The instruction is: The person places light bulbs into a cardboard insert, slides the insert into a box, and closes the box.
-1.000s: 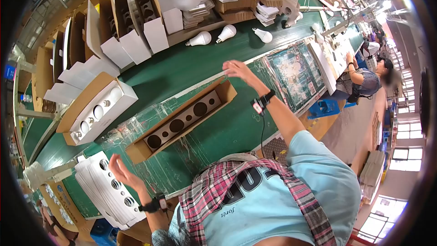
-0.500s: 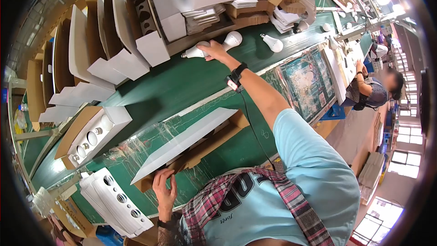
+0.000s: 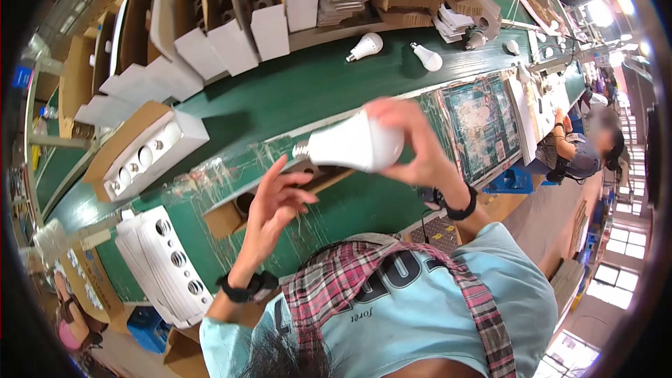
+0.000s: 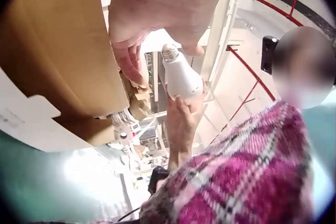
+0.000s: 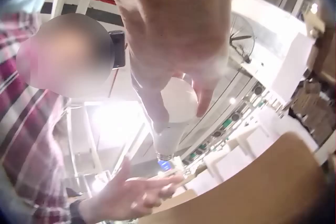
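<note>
My right hand [image 3: 423,147] grips a white light bulb [image 3: 343,145] by its round end, up above the bench. The bulb lies sideways in the head view, its metal screw base pointing left. Close to that base is my left hand [image 3: 269,213], fingers spread and holding nothing. In the left wrist view the bulb [image 4: 181,74] shows beyond the left hand's fingers, base toward them. Below the hands, partly covered by them and the bulb, lies a long open carton [image 3: 224,218] with a holed insert.
A filled carton of bulbs [image 3: 183,141] stands at left, near a stack of white holed inserts [image 3: 150,266]. Two loose bulbs [image 3: 365,47] [image 3: 427,57] lie on the green belt. A row of open cartons [image 3: 231,49] lines the back. Another person [image 3: 570,140] works at right.
My right hand reached to the belt, took a bulb and brought it back over the bench. My left hand left the carton's near end and rose toward the bulb's base.
</note>
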Motion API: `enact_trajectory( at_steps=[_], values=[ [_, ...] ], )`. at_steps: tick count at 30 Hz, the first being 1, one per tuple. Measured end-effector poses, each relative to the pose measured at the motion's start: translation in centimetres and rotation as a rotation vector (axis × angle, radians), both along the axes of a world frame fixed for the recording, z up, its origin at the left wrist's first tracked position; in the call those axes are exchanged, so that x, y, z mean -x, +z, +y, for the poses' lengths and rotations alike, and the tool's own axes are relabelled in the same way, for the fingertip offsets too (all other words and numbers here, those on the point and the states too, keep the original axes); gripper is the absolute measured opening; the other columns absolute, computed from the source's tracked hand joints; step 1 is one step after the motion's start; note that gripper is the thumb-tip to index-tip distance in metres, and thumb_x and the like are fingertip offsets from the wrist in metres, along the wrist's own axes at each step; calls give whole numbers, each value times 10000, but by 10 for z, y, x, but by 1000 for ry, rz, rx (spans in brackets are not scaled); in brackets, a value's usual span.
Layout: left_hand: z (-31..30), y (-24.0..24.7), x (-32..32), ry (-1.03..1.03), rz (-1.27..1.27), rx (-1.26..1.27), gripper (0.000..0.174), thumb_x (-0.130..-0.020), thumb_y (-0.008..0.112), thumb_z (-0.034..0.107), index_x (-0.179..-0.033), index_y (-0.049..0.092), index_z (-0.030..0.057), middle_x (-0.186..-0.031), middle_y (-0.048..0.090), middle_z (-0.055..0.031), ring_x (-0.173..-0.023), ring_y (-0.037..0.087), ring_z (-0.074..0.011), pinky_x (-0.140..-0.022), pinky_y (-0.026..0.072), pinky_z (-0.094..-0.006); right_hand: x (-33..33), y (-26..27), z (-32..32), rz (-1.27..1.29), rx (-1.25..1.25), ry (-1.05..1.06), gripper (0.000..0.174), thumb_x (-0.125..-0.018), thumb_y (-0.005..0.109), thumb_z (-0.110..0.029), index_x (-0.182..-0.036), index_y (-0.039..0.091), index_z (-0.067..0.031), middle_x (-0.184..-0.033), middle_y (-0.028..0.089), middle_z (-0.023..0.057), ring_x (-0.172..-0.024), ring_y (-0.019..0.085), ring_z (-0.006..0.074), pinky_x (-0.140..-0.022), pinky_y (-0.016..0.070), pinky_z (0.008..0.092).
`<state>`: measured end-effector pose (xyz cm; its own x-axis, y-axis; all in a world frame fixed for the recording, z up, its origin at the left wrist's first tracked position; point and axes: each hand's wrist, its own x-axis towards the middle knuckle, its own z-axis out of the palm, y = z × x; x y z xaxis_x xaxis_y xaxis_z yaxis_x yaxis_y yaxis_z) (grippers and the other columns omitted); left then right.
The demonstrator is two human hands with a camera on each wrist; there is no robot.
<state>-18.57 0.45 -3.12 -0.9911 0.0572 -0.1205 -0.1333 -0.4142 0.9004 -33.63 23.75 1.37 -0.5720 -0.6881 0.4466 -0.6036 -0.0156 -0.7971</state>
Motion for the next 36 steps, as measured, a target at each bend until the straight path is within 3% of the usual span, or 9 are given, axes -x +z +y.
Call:
enact_trajectory(
  at_steps=[4,7,11,17,21,23,28,31,36],
  values=[
    [3,-1,-11,-43,-61,-34,468,-874,663,170,-1276,492,3,-1033,613,-53,-869,608,-119,-759,511,-265,-67,-13,-13,229,-47,151,712,-585,742,95,-1212,473,-109,-1284,445,123,-1206,447,348,-1005,402,431],
    [8,-7,-37,15,-29,-98,429,-841,699,153,-1210,536,6,-1049,613,-44,-886,606,-112,-770,514,-258,-93,-12,-10,12,-101,190,726,-595,755,75,-1229,448,-101,-1337,398,134,-1231,420,354,-1017,389,438],
    [4,-19,-62,26,-21,32,428,-813,728,140,-1185,551,22,-1080,607,-37,-952,590,-100,-767,504,-229,-101,2,-12,-227,-390,331,740,-738,735,-137,-1360,337,-94,-1388,351,144,-1263,388,348,-1042,351,431],
    [-13,-28,-76,-2,-105,124,521,-822,724,224,-1245,490,30,-1122,588,-51,-1032,553,-115,-885,472,-271,-95,-13,-24,-361,-503,355,718,-739,723,-257,-1350,399,-65,-1280,489,158,-1169,502,314,-983,398,387],
    [-40,-47,-85,21,146,1222,545,-789,716,169,-1254,472,24,-1156,581,-161,-1062,568,-289,-922,447,-368,-78,-41,-44,-604,-483,160,669,-739,738,-341,-1270,489,-20,-1180,582,150,-1021,592,234,-893,458,346],
    [-51,-79,-93,-36,201,1457,434,-808,634,88,-1213,497,13,-1069,589,-177,-997,564,-326,-897,430,-392,-69,-64,-62,-692,-456,84,638,-752,731,-361,-1224,518,11,-1127,614,155,-964,616,225,-853,479,332],
    [-61,-102,-96,-126,157,1522,337,-786,538,-3,-1123,543,-3,-929,611,-139,-906,582,-293,-822,445,-380,-63,-101,-119,-506,-859,110,667,-671,667,-546,-933,646,67,-877,646,255,-848,639,360,-770,506,383],
    [-61,-106,-96,-108,177,1511,331,-749,544,4,-1079,561,-8,-905,616,-139,-902,585,-289,-822,448,-369,-67,-108,-142,-356,-1060,144,704,-675,649,-559,-978,630,76,-957,640,272,-914,629,378,-806,498,417],
    [-59,-105,-97,-99,156,1499,372,-735,513,-25,-1101,569,4,-934,616,-134,-893,577,-285,-836,446,-366,-81,-132,-153,-103,-1017,119,702,-713,637,-520,-1060,583,88,-1115,586,286,-1053,573,395,-889,461,475]
  ],
)
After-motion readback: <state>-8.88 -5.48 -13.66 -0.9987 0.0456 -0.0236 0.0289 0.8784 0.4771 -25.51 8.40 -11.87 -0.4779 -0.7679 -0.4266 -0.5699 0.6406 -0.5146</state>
